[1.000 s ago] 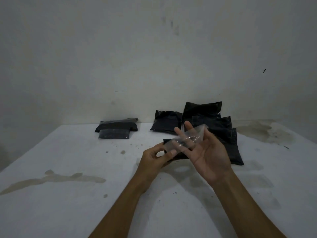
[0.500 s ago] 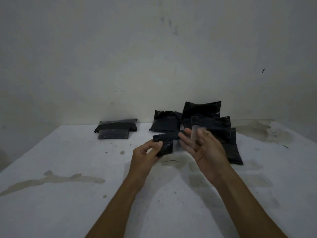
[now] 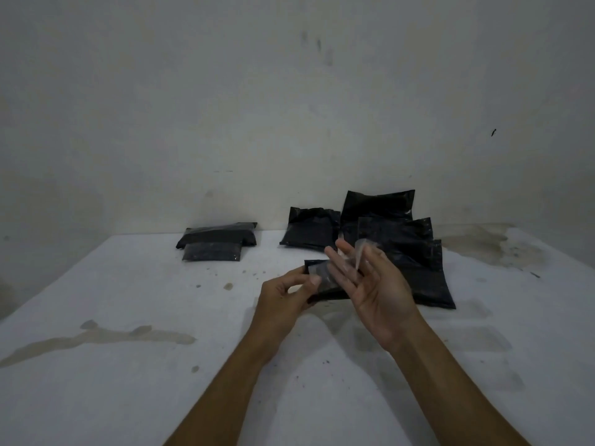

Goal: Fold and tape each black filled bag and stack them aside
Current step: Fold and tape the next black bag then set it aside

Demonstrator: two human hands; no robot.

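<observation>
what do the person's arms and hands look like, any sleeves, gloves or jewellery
Both forearms are bare as far as the frame shows, with no sleeve edge in view. The left hand and the right hand wear no gloves. No watch, bracelet or ring shows on either wrist or on the visible fingers. The light is dim, so fine marks cannot be made out.

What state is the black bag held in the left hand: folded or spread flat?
Folded: the small black bag in the left hand looks compact beside the spread bags behind.
</observation>
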